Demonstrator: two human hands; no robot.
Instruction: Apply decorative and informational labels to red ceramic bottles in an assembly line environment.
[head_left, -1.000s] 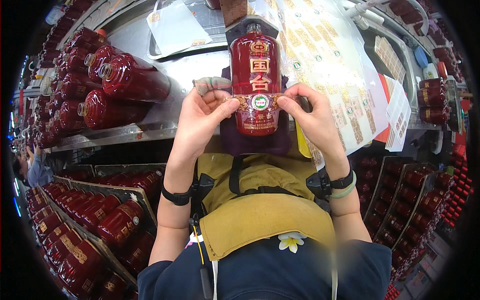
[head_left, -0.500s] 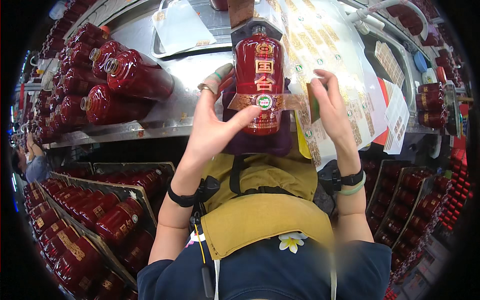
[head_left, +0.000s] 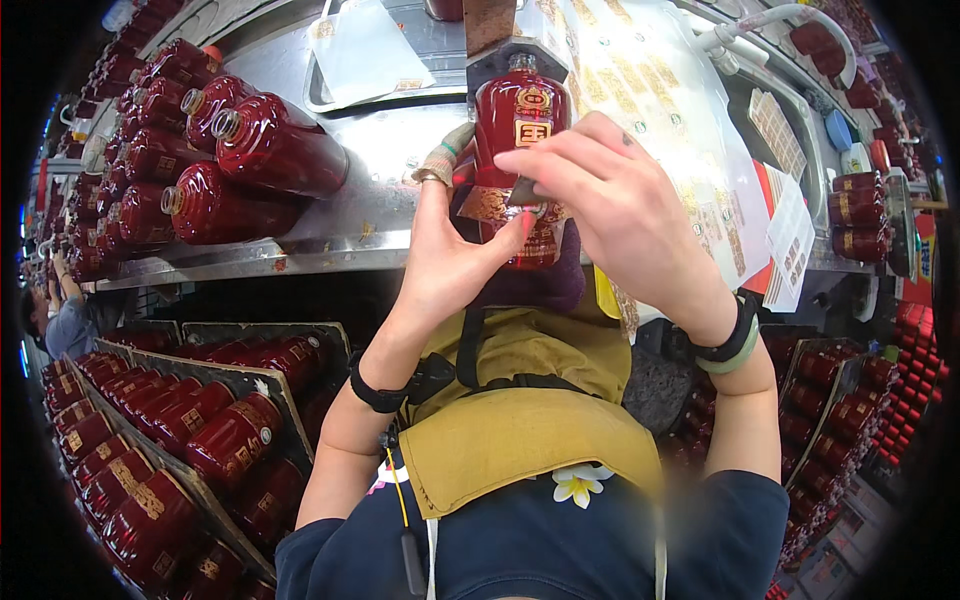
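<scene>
Left hand point(head_left: 452, 248): clamped on bottle point(head_left: 512, 130), thumb over label point(head_left: 487, 203)
Right hand point(head_left: 625, 200): closed on small dark piece point(head_left: 521, 190)
Bottle: at table's point(head_left: 385, 175) near edge
Label: best pressed level, middle outward

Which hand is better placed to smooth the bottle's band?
Probably the right hand: it holds a small dark piece over the band, while the left hand has its thumb against the bottle.

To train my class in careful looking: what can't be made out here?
In the head view:
Gold-patterned strip on the glossy dark-red bottle: right end hidden by the right hand.
Thin dark flat piece: full shape covered by the same hand.
Rounded red object, top centre: cut off by the upper edge.
Tiny red shapes, far right: too small to identify.
</scene>
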